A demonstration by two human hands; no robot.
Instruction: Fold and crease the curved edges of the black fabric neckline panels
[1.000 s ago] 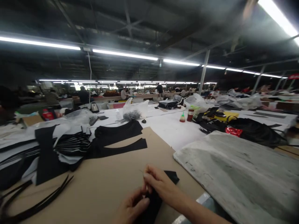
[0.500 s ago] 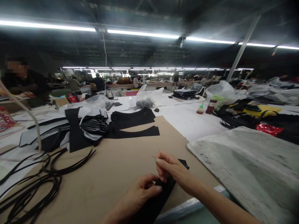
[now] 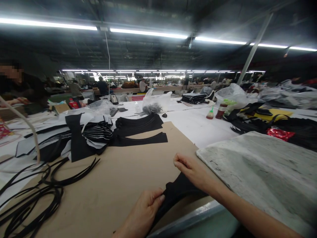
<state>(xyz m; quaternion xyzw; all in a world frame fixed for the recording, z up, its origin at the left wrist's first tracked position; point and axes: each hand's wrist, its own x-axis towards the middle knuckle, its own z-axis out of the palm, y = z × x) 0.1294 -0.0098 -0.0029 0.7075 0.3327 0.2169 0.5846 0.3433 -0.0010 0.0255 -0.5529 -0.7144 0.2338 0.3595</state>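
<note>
A black curved piece of sheet material [image 3: 177, 190], fabric or leather, lies near the front edge of the brown board. My left hand [image 3: 148, 206] pinches its near end between thumb and fingers. My right hand [image 3: 187, 167] is closed with curled fingers over the far part of that piece. Whatever sits inside those fingers is hidden. More black curved pieces [image 3: 138, 140] lie farther back on the board, beside a fanned stack of black and white pieces [image 3: 97, 132].
Black cords [image 3: 53, 191] lie coiled at the left. A grey-white slab [image 3: 257, 165] covers the right side. Farther back stand a clear plastic bag [image 3: 157, 100], a small bottle with a green tip [image 3: 210, 114] and a dark red bottle [image 3: 221, 111]. A person works at far left.
My right hand has moved up and right from beside my left hand. The thin thread-like thing at its fingertips no longer shows. The black piece has swung right and shows its curve.
</note>
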